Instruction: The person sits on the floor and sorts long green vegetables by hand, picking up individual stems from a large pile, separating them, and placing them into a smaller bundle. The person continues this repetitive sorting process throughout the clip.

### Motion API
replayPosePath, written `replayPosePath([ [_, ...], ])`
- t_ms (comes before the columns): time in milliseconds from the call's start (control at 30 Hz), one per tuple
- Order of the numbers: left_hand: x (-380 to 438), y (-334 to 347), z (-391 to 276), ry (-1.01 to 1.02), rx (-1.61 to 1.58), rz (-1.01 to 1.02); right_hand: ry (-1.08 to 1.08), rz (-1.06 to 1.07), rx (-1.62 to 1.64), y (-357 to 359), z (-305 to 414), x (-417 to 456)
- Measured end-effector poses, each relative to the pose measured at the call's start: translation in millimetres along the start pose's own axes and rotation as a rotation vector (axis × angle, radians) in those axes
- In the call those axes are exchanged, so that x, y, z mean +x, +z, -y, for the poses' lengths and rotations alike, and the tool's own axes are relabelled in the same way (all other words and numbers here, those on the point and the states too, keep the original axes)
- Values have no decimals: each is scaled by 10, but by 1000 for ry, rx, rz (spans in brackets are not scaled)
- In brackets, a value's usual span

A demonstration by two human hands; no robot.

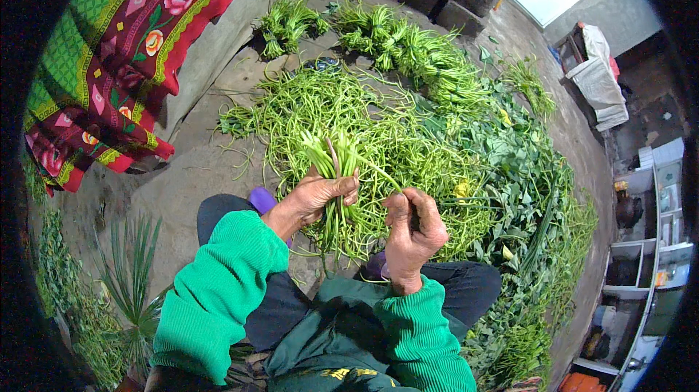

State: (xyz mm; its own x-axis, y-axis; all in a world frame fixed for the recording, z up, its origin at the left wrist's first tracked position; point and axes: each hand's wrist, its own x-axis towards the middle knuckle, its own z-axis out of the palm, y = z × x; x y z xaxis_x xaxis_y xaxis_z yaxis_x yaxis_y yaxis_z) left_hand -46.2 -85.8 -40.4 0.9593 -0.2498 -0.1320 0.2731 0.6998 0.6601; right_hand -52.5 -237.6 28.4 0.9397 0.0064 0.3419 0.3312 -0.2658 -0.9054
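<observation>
My left hand [326, 194] is closed around a bunch of green leaf stems [339, 157], held upright with one brownish stem among them. Fingertips of my right hand [413, 223] pinch the end of a single green stem [382, 171] that slants from the top of the bunch. Beneath both hands spreads a loose heap of tangled green stems [306, 100] on the floor. Beyond it lie several tied bundles of stems [431, 61], with a smaller group of bundles [286, 26] to their left. Stripped green leaves [516, 173] are piled on the right.
A flowered red and green cloth [125, 48] hangs over a raised edge at upper left. A fan-shaped palm leaf [134, 283] is at lower left, near more greenery [82, 294]. Shelves [631, 244] stand far right, below a pale cloth-covered object [598, 75].
</observation>
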Motion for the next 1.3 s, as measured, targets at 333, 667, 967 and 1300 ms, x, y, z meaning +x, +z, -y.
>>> replayPosePath([
  [333,-74,52,-51,-1,26,-137,-329,178,-259,181,-99,-135],
  [667,-96,101,-134,-52,137,-109,-197,350,-267,40,-98,-1],
  [967,-116,-104,21,-24,484,100,-50,272,-161,101,-71,184],
  [1300,-144,38,-94,-80,702,206,-278,281,-228,121,-14,324],
])
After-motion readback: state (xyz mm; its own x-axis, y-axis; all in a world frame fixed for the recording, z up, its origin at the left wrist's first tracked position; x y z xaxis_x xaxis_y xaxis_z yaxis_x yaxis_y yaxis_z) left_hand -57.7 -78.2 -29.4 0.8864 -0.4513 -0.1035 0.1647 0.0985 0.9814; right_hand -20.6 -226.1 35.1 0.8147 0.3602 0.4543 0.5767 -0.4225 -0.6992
